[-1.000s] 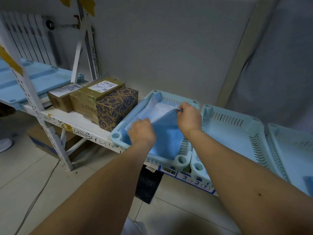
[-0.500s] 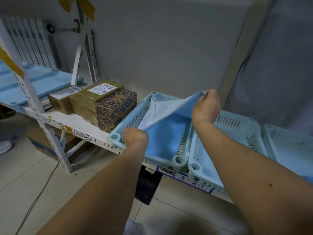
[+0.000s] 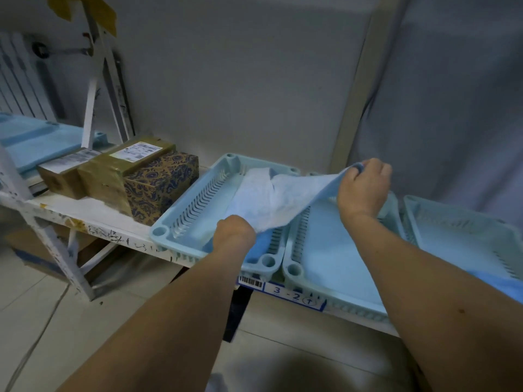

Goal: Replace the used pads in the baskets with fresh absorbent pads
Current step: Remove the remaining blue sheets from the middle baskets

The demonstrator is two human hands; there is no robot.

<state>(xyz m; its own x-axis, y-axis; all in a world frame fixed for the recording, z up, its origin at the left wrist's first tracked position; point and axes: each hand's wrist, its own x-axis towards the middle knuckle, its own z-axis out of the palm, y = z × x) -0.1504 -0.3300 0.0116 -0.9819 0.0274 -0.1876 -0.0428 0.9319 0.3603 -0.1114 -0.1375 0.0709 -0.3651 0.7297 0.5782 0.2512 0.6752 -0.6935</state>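
1. Both hands gripping one blue pad: left hand curled round its near edge, right hand pinching the far corner.
2. Pad lifted off left basket, stretched diagonally above it, white underside showing, far part draped down inside the basket.
3. Left hand over left basket's near rim; right hand raised past its right rim, above middle basket.
4. Middle basket touching left basket's right side; third basket further right.
5. All baskets on white shelf, label "3-2" on shelf edge below left basket's right corner.
6. Three boxes left of left basket: patterned box just beside it, then two brown cartons.
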